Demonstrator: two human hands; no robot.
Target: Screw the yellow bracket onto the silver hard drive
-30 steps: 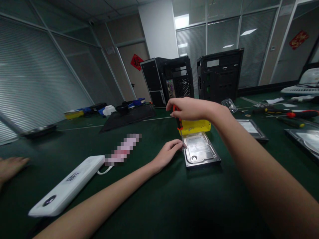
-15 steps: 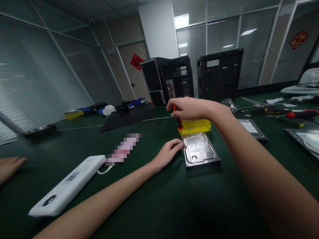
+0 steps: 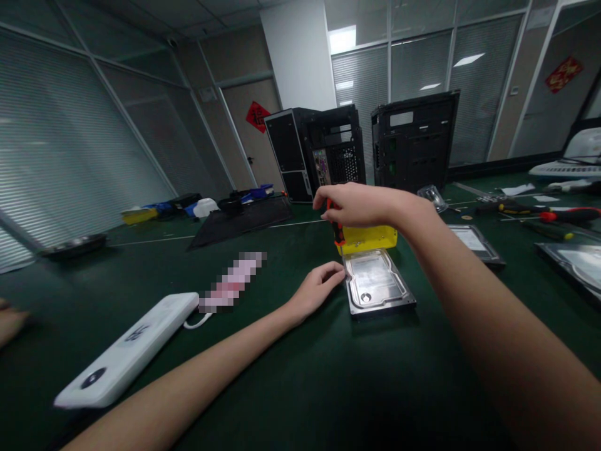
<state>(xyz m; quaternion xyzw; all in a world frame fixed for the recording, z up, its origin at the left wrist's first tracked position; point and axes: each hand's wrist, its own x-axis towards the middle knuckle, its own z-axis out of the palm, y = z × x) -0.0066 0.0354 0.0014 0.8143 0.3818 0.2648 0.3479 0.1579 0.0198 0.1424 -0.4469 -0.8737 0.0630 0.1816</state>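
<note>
A silver hard drive (image 3: 375, 279) lies flat on the green table, its label side up. My left hand (image 3: 317, 288) rests on the table with its fingertips closed against the drive's left edge. Above the drive's far left corner, my right hand (image 3: 350, 203) is wrapped around a red and black screwdriver (image 3: 338, 235). The screwdriver points down, and its tip meets that corner; the screw there is too small to make out. Just behind the drive sits a yellow tray (image 3: 370, 239) with a few tiny bits in it.
Two black computer cases (image 3: 335, 150) stand at the back. More hard drives (image 3: 474, 243), with pliers and screwdrivers (image 3: 568, 216), lie to the right. A white power bank (image 3: 129, 351) is at left, near a black mat (image 3: 244, 219). Another person's hand (image 3: 12, 322) shows at the left edge.
The other person's hand at the left edge has drawn back out of view a little. My hands, the screwdriver and the hard drive stay in nearly the same place.
</note>
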